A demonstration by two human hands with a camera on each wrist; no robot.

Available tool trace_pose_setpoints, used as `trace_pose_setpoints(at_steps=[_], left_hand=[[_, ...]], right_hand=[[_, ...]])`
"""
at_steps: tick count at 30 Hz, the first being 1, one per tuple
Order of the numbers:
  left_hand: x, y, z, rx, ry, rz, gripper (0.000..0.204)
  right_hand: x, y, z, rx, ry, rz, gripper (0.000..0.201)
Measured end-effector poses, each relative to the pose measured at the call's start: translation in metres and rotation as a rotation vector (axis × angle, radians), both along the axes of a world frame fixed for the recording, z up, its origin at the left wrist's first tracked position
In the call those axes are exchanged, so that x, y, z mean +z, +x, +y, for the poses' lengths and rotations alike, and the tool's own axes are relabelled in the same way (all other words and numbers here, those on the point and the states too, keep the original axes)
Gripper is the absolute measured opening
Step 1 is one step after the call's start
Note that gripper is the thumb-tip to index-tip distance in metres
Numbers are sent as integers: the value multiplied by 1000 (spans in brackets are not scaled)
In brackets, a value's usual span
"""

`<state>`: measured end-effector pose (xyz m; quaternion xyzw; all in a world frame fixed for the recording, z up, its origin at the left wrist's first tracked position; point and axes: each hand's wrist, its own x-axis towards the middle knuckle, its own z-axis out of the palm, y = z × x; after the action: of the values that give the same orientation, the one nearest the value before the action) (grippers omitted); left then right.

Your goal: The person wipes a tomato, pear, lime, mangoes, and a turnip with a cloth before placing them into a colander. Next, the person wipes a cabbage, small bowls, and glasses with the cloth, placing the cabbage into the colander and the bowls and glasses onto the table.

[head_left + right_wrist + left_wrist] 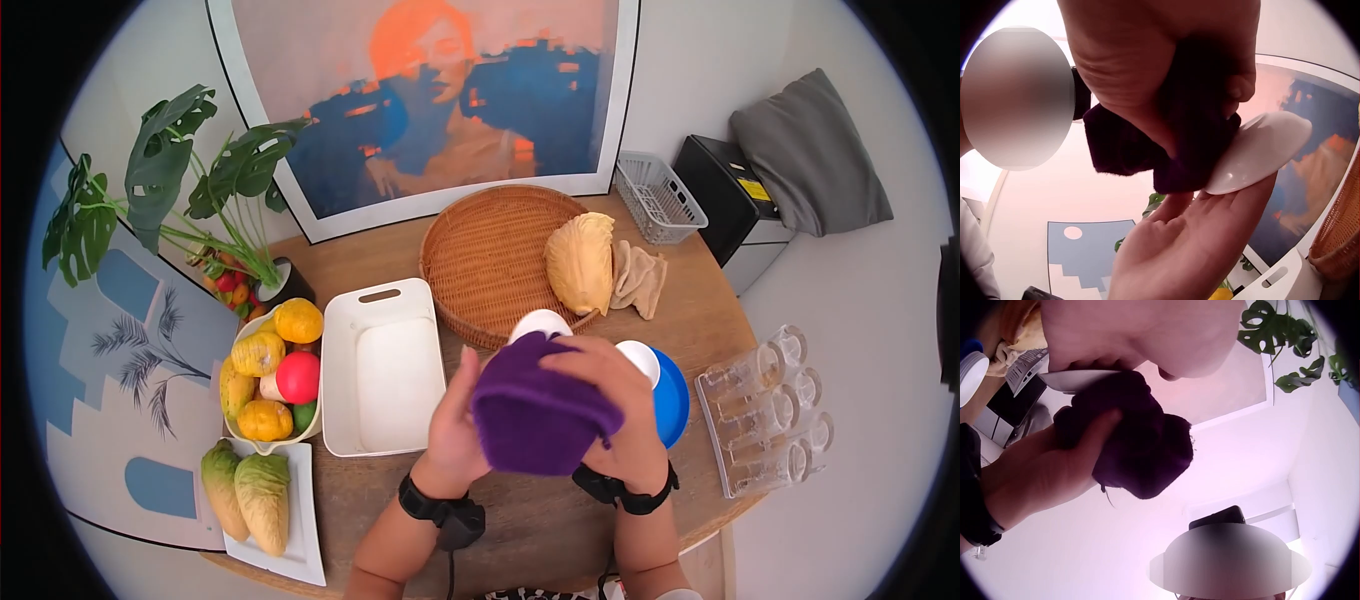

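Note:
A purple cloth (540,410) is bunched in my right hand (625,420), its fingers gripping it from above. My left hand (458,430) holds a shallow, glossy white dish (1266,153) by its lower edge, with the fingertips hidden behind it. The cloth lies against the dish's face, and in the head view it covers most of it, leaving only the far rim in sight. In the left wrist view the dish (1079,380) shows edge-on beside the cloth. Just beyond my right hand, a second white dish (640,358) overlaps a blue plate (674,400).
A white bin (383,440) stands left of my hands, near a bowl of fruit (230,425). Behind are a round wicker tray (480,250), a yellowish leafy cabbage (580,262) and a beige cloth (640,280). Several clear glasses (760,420) sit on a rack at the right edge.

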<state>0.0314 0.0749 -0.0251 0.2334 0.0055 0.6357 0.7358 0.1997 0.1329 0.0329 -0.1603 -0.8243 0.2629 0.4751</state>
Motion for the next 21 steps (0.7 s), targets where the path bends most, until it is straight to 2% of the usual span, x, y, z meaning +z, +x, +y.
trace_pose_setpoints(at_steps=[1,3,4,6,7,8,9,11,13,15,16,17,19,21], left_hand=[[2,-1,-1,-4,-1,2,63],[10,0,-5,155,-68,276,63],[10,4,-12,268,-89,469,56],[-14,5,-12,224,-34,455,52],[-11,8,-9,179,22,435,48],[-6,13,-10,206,63,578,47],[2,14,-12,207,65,576,47],[11,13,-16,174,111,964,47],[13,12,-17,145,95,921,47],[17,6,-23,236,78,858,50],[15,3,-21,222,104,723,52],[15,3,-21,221,105,724,52],[23,5,-18,268,79,342,56],[30,1,-15,271,62,303,57]], right_hand=[[-1,0,0,-4,-1,2,44],[-5,0,1,55,7,-33,45],[-3,0,-1,54,7,-29,45],[1,5,-4,-47,-27,34,46],[0,8,-2,-46,-24,31,46],[-3,11,0,-114,6,89,45],[-8,14,4,-183,36,147,45],[-16,18,8,-181,25,231,46],[-22,21,6,-281,-205,328,48],[-22,22,6,-313,-219,320,50],[-20,22,5,-294,-243,329,49],[-19,22,4,-275,-267,337,48],[-20,22,8,-218,-186,308,47],[-17,21,11,-160,-103,280,46]])
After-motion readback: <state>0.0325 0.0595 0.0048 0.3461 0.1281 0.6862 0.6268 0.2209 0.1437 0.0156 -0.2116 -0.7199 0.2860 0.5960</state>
